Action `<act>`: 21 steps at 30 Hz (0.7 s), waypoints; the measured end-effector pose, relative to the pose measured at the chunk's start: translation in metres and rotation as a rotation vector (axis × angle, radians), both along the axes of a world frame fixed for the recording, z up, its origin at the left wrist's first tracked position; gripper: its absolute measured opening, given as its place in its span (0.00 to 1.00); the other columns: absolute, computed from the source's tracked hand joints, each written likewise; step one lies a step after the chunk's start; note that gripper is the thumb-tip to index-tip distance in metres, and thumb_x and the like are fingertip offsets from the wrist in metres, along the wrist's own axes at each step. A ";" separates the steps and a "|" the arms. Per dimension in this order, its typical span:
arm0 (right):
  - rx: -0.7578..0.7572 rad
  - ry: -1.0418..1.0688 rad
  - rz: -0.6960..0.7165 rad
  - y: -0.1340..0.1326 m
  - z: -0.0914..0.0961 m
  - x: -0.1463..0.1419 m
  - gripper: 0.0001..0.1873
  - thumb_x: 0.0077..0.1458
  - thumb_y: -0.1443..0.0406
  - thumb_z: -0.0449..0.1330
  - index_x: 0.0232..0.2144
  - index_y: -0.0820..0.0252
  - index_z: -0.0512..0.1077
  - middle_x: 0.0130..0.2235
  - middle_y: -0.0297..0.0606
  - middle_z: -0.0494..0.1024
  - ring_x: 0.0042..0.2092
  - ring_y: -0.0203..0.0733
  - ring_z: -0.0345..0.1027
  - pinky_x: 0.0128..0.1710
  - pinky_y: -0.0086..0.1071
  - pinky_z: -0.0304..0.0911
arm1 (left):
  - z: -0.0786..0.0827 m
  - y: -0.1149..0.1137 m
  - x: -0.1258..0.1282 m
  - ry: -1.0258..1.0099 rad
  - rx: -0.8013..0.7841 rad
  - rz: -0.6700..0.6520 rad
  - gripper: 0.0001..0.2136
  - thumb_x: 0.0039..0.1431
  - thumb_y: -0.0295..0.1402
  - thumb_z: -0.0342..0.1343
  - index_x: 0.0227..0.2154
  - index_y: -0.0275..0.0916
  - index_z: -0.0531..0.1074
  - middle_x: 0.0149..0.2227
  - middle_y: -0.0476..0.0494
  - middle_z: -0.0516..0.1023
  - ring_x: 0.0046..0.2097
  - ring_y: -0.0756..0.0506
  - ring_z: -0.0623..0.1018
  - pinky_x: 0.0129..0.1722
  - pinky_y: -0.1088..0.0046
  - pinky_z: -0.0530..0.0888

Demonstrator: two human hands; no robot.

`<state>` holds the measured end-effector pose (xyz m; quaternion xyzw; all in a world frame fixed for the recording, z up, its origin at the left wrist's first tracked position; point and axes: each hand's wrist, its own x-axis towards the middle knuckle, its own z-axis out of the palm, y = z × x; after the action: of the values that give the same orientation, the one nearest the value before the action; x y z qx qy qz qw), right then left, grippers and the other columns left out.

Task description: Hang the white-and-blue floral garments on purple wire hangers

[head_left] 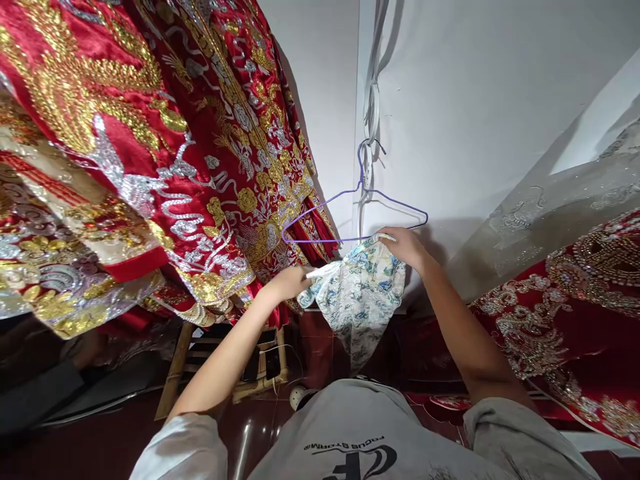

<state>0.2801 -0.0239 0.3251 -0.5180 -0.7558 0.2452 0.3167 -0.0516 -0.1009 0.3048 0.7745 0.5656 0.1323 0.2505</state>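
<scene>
A small white garment with a blue and green floral print (363, 293) hangs down between my two hands. My left hand (290, 283) is closed on its left upper edge, and my right hand (404, 245) grips the upper right edge. Just above the cloth hangs a purple clothes hanger (340, 196), its hook caught at a white cord strip on the wall. The hanger's lower bar passes right behind the top of the garment near my right hand; whether they touch I cannot tell.
Red robes with gold and silver embroidery (200, 133) hang close on the left. On the right are a sheer beaded fabric (525, 220) and a red beaded garment (555, 320). A wooden stand (175, 367) is low at the left. White cords (374, 107) run down the wall corner.
</scene>
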 end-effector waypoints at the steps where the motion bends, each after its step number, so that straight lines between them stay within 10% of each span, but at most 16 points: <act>1: 0.012 0.014 -0.011 0.001 0.000 0.004 0.13 0.60 0.64 0.59 0.42 0.57 0.82 0.47 0.43 0.84 0.52 0.56 0.77 0.55 0.48 0.68 | 0.004 0.001 -0.001 0.000 0.062 0.027 0.12 0.57 0.45 0.57 0.32 0.43 0.78 0.34 0.38 0.82 0.39 0.38 0.79 0.41 0.65 0.73; 8: -0.049 0.033 -0.077 -0.007 0.013 0.034 0.20 0.59 0.51 0.62 0.41 0.59 0.82 0.49 0.46 0.83 0.53 0.59 0.75 0.52 0.45 0.68 | 0.044 0.021 0.001 -0.005 0.529 0.217 0.06 0.57 0.36 0.57 0.30 0.40 0.70 0.34 0.37 0.77 0.35 0.39 0.76 0.41 0.62 0.75; 15: -0.054 0.123 0.127 -0.028 0.018 0.035 0.14 0.59 0.57 0.62 0.44 0.55 0.82 0.48 0.40 0.83 0.51 0.53 0.76 0.52 0.43 0.70 | 0.072 0.060 0.026 -0.246 0.548 0.008 0.11 0.56 0.28 0.53 0.42 0.38 0.72 0.43 0.38 0.80 0.44 0.41 0.79 0.49 0.62 0.75; 21: 0.121 0.164 -0.248 -0.026 0.024 0.065 0.41 0.53 0.62 0.68 0.67 0.53 0.63 0.49 0.46 0.82 0.40 0.48 0.75 0.41 0.41 0.73 | 0.069 0.064 0.035 -0.168 0.571 -0.029 0.17 0.61 0.29 0.48 0.51 0.36 0.74 0.48 0.36 0.80 0.51 0.39 0.78 0.55 0.57 0.73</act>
<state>0.3450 -0.0503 0.3488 -0.5654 -0.6711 0.2000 0.4359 -0.0166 -0.0370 0.3739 0.8079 0.4717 0.3461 0.0705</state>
